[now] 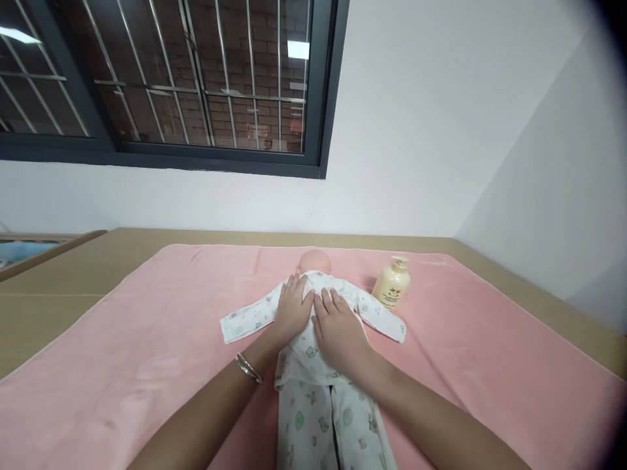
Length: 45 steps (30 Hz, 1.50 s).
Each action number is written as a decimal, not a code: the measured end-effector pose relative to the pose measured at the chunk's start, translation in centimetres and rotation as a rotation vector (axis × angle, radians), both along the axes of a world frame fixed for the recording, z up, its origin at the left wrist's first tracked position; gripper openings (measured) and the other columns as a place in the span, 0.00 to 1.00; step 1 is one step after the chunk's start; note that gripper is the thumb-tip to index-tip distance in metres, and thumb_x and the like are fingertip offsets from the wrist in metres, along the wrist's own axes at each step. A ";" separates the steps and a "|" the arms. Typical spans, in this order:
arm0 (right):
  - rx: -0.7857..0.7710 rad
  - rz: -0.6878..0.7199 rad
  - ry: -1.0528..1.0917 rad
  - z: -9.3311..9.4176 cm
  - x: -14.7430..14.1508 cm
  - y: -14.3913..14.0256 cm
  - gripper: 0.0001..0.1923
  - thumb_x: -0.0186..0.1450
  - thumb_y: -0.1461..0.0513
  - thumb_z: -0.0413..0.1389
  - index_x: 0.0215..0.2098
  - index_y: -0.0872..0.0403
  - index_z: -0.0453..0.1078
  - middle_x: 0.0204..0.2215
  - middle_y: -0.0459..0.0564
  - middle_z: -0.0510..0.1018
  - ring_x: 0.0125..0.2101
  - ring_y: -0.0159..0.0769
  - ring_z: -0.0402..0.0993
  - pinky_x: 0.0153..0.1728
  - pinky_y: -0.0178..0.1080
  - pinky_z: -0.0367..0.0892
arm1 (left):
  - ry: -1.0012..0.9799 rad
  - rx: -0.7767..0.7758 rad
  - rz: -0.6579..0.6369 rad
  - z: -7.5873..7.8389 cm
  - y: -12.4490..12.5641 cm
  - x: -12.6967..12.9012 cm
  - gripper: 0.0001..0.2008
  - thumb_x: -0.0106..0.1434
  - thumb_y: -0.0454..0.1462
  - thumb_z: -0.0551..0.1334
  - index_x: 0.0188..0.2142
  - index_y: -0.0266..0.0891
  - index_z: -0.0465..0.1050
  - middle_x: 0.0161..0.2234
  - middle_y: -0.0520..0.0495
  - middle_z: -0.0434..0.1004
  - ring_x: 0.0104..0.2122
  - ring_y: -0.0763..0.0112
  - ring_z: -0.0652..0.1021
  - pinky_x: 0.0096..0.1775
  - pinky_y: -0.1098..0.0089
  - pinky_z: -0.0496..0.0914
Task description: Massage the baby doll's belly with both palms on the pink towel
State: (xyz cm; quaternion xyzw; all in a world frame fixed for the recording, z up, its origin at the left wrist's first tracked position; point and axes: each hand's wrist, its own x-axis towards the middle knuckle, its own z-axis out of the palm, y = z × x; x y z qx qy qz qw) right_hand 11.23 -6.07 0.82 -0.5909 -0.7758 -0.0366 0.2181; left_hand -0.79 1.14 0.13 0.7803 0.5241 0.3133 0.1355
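A baby doll lies on a pink sheet point(161, 365), its bald head point(316, 261) at the far end. It wears a white printed top point(306, 359) with both sleeves spread out, and matching trousers point(308, 424). My left hand point(294, 307) rests flat on the upper left of the top, fingers stretched toward the head. My right hand point(340, 333) lies flat beside it on the right part of the top. Neither hand grips anything. Two thin bangles circle my left wrist. The doll's face is not visible.
Just past the right sleeve stands a pale yellow pump bottle point(392, 284). The sheet covers a wooden tabletop point(73, 274), which meets a white wall point(401, 130) at the back. Above is a dark-framed window point(318, 130) with metal bars. At the far left a wooden rail point(59, 251) shows.
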 end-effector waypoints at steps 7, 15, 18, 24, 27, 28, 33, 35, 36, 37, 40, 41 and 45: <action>-0.151 -0.040 0.183 0.6 4.2 5.0 0.30 0.72 0.53 0.38 0.66 0.62 0.51 0.65 0.61 0.53 0.66 0.45 0.45 0.64 0.51 0.43 | 0.138 0.232 0.024 -0.4 -2.9 1.5 0.21 0.66 0.33 0.47 0.54 0.29 0.68 0.57 0.33 0.68 0.61 0.55 0.65 0.63 0.53 0.53; -0.030 -0.114 -0.023 0.2 1.2 1.3 0.28 0.67 0.62 0.44 0.62 0.70 0.57 0.61 0.69 0.61 0.62 0.55 0.54 0.61 0.53 0.50 | 0.039 0.061 0.083 0.3 -1.4 0.8 0.24 0.64 0.35 0.49 0.59 0.31 0.63 0.61 0.34 0.62 0.63 0.55 0.61 0.63 0.50 0.52; 0.001 -0.085 -0.054 0.3 0.7 0.6 0.28 0.65 0.63 0.46 0.60 0.68 0.61 0.60 0.68 0.63 0.61 0.57 0.57 0.60 0.54 0.51 | 0.044 0.022 0.097 0.3 -0.7 0.7 0.25 0.64 0.36 0.49 0.59 0.30 0.61 0.62 0.33 0.61 0.63 0.53 0.60 0.63 0.48 0.50; 0.036 -0.033 0.209 0.0 2.9 3.6 0.24 0.69 0.59 0.42 0.60 0.59 0.62 0.62 0.57 0.63 0.63 0.47 0.53 0.62 0.50 0.51 | -0.034 0.108 0.084 -0.9 -0.7 1.1 0.24 0.65 0.37 0.49 0.59 0.32 0.62 0.62 0.35 0.61 0.64 0.55 0.58 0.64 0.50 0.50; 0.066 -0.009 0.318 -0.7 3.4 4.3 0.23 0.70 0.59 0.41 0.60 0.56 0.63 0.62 0.54 0.63 0.64 0.42 0.52 0.62 0.50 0.50 | -0.055 0.154 0.007 -1.3 -0.7 1.0 0.23 0.66 0.36 0.48 0.59 0.35 0.63 0.62 0.39 0.62 0.64 0.59 0.58 0.64 0.51 0.50; 0.069 -0.010 0.331 -0.9 3.4 4.3 0.23 0.70 0.59 0.41 0.60 0.56 0.62 0.62 0.54 0.63 0.64 0.42 0.51 0.63 0.50 0.49 | -0.060 0.156 -0.012 -1.4 -0.7 1.0 0.23 0.66 0.36 0.47 0.59 0.34 0.63 0.62 0.39 0.62 0.64 0.59 0.58 0.64 0.52 0.51; 0.065 -0.028 0.341 -1.4 3.3 4.1 0.24 0.70 0.59 0.42 0.61 0.58 0.60 0.63 0.56 0.61 0.65 0.43 0.49 0.63 0.51 0.48 | -0.072 0.148 -0.022 -1.4 -0.6 1.0 0.23 0.67 0.36 0.47 0.58 0.31 0.63 0.62 0.37 0.63 0.64 0.59 0.59 0.64 0.53 0.53; 0.052 -0.038 0.338 -1.4 3.3 4.1 0.25 0.70 0.59 0.42 0.62 0.59 0.59 0.63 0.58 0.59 0.65 0.44 0.48 0.63 0.52 0.49 | -0.079 0.165 -0.018 -1.5 -0.5 1.0 0.23 0.67 0.36 0.47 0.58 0.33 0.63 0.61 0.39 0.64 0.63 0.60 0.60 0.64 0.53 0.53; 0.047 -0.040 0.334 -1.4 3.3 4.1 0.25 0.69 0.59 0.42 0.62 0.59 0.59 0.64 0.58 0.59 0.65 0.44 0.47 0.63 0.52 0.49 | -0.083 0.172 -0.018 -1.5 -0.5 1.0 0.22 0.66 0.36 0.47 0.58 0.34 0.64 0.61 0.40 0.64 0.63 0.60 0.60 0.64 0.53 0.53; 0.045 -0.040 0.329 -1.4 3.3 4.2 0.25 0.69 0.60 0.41 0.62 0.59 0.58 0.64 0.58 0.58 0.65 0.45 0.47 0.63 0.53 0.48 | -0.087 0.175 -0.018 -1.5 -0.5 1.0 0.22 0.66 0.36 0.48 0.58 0.35 0.64 0.61 0.41 0.64 0.63 0.61 0.61 0.64 0.53 0.54; 0.035 -0.031 0.314 -1.4 3.4 4.3 0.26 0.69 0.61 0.41 0.63 0.60 0.58 0.64 0.58 0.57 0.66 0.44 0.45 0.63 0.52 0.48 | -0.093 0.176 0.012 -1.6 -0.9 1.1 0.22 0.66 0.36 0.48 0.57 0.35 0.64 0.61 0.40 0.65 0.63 0.59 0.61 0.63 0.53 0.54; 0.029 -0.028 0.310 -1.4 3.4 4.3 0.26 0.68 0.61 0.42 0.63 0.60 0.57 0.64 0.58 0.57 0.66 0.44 0.45 0.63 0.52 0.48 | -0.090 0.178 0.035 -1.6 -1.2 1.2 0.22 0.66 0.37 0.48 0.57 0.34 0.65 0.60 0.39 0.65 0.63 0.58 0.61 0.63 0.52 0.55; 0.009 0.001 0.290 -1.1 3.7 4.4 0.26 0.67 0.61 0.42 0.63 0.60 0.57 0.64 0.58 0.58 0.65 0.44 0.46 0.63 0.52 0.48 | -0.055 0.204 0.091 -1.6 -2.5 1.6 0.21 0.66 0.36 0.48 0.55 0.31 0.67 0.59 0.35 0.66 0.63 0.55 0.62 0.62 0.52 0.58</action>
